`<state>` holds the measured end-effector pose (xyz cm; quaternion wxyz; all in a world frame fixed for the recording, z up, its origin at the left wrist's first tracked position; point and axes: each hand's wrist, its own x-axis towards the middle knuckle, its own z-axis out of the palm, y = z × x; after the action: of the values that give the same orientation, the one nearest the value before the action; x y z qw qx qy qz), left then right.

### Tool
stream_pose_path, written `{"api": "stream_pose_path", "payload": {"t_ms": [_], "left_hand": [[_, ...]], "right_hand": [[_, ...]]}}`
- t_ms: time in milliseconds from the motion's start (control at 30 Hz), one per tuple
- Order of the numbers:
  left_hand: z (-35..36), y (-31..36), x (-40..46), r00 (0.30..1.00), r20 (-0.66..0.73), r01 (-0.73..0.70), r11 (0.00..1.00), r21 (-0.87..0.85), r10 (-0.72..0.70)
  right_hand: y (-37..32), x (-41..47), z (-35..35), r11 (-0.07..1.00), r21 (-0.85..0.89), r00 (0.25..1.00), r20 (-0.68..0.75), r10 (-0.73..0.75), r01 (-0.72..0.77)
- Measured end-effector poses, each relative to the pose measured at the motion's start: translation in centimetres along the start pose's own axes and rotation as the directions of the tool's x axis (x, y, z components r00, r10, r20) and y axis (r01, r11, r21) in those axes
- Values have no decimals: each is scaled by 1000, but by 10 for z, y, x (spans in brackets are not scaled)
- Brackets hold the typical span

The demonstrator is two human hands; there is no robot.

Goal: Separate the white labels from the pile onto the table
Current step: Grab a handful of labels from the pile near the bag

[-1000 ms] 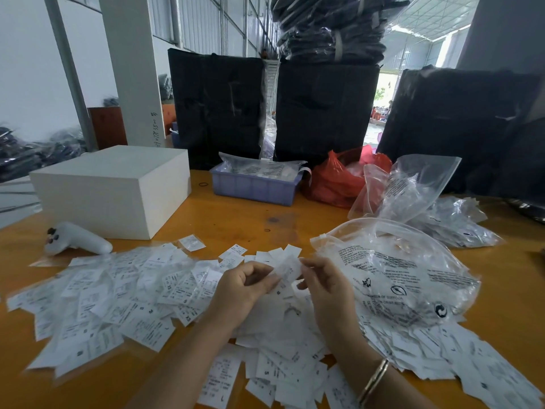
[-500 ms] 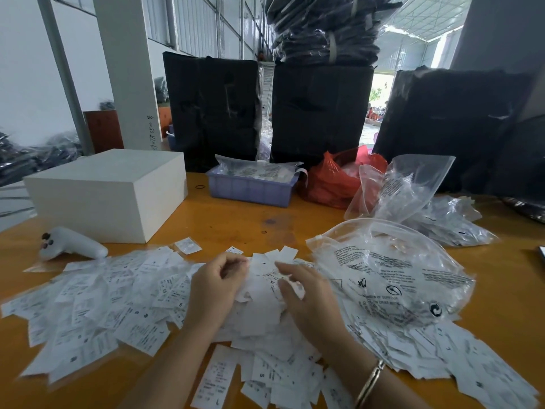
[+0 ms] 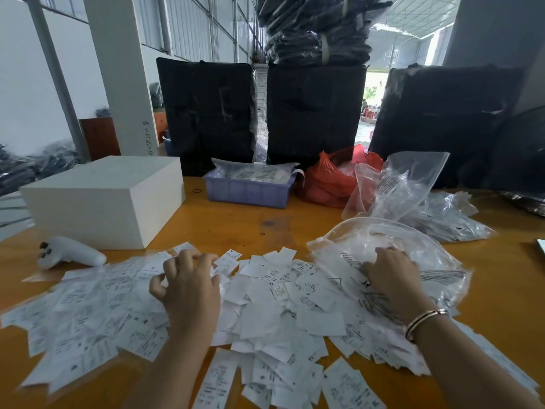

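White printed paper labels [image 3: 265,314] lie heaped across the orange wooden table [image 3: 236,222]. Left hand [image 3: 188,287] rests on the heap, fingers curled among the slips; whether they pinch one I cannot tell. Right hand [image 3: 389,276] presses spread fingers on the clear printed plastic bag [image 3: 436,261].

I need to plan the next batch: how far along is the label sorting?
Done: many labels lie spread left. In hand: the left hand rests on them; the right hand presses the clear bag. Left: the middle pile.
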<state>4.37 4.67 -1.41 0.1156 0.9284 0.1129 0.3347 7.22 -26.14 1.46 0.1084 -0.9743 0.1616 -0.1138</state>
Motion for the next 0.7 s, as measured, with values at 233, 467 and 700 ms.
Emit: {"api": "stream_pose_path", "payload": {"t_ms": [233, 467, 700], "left_hand": [[-5, 6, -1, 971, -157, -183, 983, -15, 179], [-4, 23, -13, 859, -183, -511, 818, -264, 477], [1, 29, -20, 876, -5, -406, 732, -547, 482]], "right_hand": [[0, 11, -5, 1000, -20, 1000, 7, 19, -19], [9, 16, -12, 999, 26, 999, 5, 47, -47], [8, 16, -15, 996, -85, 981, -191, -37, 21]]}}
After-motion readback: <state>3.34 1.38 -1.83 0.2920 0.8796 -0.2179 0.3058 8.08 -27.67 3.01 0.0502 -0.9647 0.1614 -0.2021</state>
